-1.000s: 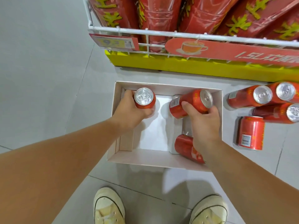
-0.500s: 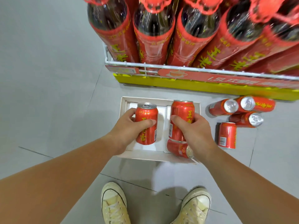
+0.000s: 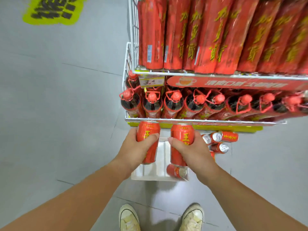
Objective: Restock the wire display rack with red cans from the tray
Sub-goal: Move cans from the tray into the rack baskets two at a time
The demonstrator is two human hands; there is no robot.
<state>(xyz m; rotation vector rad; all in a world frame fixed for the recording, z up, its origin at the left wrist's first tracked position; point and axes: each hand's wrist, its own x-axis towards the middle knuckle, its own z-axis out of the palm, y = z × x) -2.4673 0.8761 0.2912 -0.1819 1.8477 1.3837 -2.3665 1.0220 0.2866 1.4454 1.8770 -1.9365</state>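
Taking the shallow white cardboard tray (image 3: 150,176) on the floor as your landmark, everything lines up above it. Your left hand (image 3: 135,150) sits over the tray's left half, its grip wrapped tight around a tall red aluminium can with yellow lettering (image 3: 148,142), thumb across the front. Your right hand (image 3: 188,149) sits over the right half, grip pinching a second red can of the same kind (image 3: 180,139) in the same way. Both cans stand upright, long axes roughly vertical, tops pointing toward the white wire display rack (image 3: 200,121) just beyond the tray's far edge.

That is the relation your next move turns on: the rack lies forward and up from both grips, and neither hand looks clearly closer. The lower shelf seems packed with dark red-capped bottles (image 3: 173,104), so you will likely need a higher or different shelf.

One more red can lying on its side (image 3: 176,170) remains in the tray's near right corner. Right of the tray, several loose red cans (image 3: 220,140) lie on the grey floor.
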